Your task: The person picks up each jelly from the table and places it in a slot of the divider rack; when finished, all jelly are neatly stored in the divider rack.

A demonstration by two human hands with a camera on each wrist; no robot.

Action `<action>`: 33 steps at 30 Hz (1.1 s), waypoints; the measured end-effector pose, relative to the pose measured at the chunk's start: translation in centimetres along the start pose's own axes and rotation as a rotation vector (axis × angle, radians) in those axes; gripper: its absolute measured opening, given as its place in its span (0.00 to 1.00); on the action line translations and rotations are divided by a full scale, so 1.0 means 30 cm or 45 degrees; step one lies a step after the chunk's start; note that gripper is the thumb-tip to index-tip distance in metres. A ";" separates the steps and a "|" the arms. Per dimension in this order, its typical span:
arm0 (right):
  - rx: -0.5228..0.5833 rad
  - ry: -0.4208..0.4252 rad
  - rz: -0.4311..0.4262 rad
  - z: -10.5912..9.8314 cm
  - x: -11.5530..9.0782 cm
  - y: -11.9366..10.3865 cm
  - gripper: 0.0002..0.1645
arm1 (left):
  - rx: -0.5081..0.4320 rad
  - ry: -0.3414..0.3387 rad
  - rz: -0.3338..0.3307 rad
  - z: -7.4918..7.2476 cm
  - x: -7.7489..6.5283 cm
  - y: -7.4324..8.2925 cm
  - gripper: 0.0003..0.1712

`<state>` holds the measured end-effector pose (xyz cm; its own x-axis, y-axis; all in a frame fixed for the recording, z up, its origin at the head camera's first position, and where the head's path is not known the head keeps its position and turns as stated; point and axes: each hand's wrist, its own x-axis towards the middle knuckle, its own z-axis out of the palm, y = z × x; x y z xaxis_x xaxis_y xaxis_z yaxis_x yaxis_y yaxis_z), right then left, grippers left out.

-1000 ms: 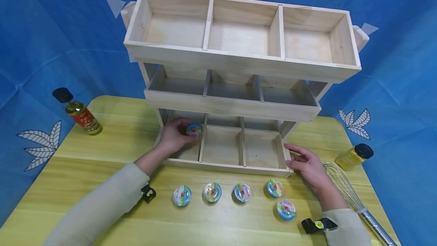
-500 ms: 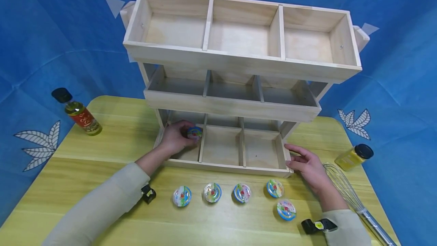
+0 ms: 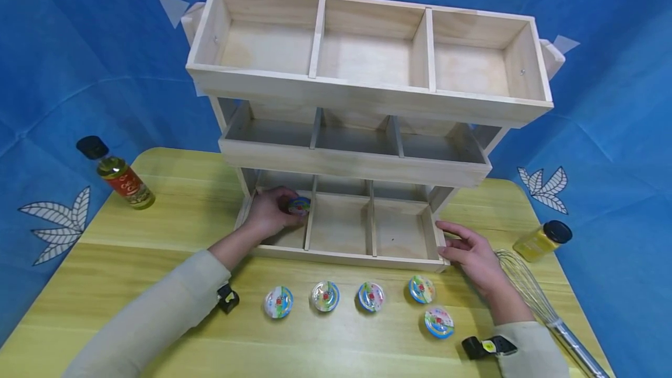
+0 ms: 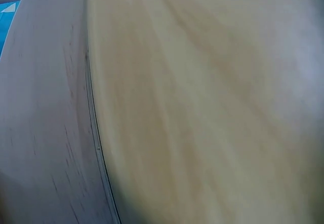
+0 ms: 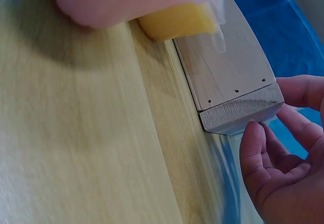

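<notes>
In the head view my left hand [image 3: 270, 213] pinches a small jelly cup [image 3: 299, 206] with a blue, printed lid, inside the left compartment of the bottom tier. My right hand [image 3: 475, 255] touches the right end of the three-tier wooden shelf [image 3: 367, 98], fingertips at its front corner. The right wrist view shows this thumb and the fingers [image 5: 298, 89] around the end board. Several more jelly cups lie on the table before the shelf, one cup [image 3: 325, 296] near the middle. The left wrist view holds only the front board [image 4: 43, 112] and blurred table, with the hand out of sight.
An oil bottle [image 3: 123, 181] stands at the left of the table [image 3: 173, 214]. On the right are a yellow jar [image 3: 536, 244] with a black lid and a wire whisk [image 3: 546, 302]. A blue cloth [image 3: 94, 28] hangs behind.
My left hand has brought the jelly cup slightly down and toward the divider within the bottom left compartment. The right hand stays at the shelf's end.
</notes>
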<state>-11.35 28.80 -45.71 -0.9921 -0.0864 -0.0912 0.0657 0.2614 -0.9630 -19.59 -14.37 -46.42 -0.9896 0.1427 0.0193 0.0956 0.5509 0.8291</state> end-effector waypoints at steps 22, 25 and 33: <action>-0.021 0.007 0.036 0.001 0.003 -0.006 0.34 | 0.222 0.092 0.374 -0.129 -0.166 0.097 0.39; -0.017 0.009 0.029 0.002 0.005 -0.007 0.34 | 0.107 0.101 0.431 -0.147 -0.220 0.087 0.41; 0.017 0.001 0.009 0.003 0.001 0.000 0.33 | -0.029 0.112 0.449 -0.143 -0.355 0.090 0.38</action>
<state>-11.38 28.72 -45.74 -0.9917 -0.0837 -0.0980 0.0743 0.2495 -0.9655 -9.24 -17.94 -42.01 -0.9018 0.2485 0.3535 0.4311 0.4619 0.7751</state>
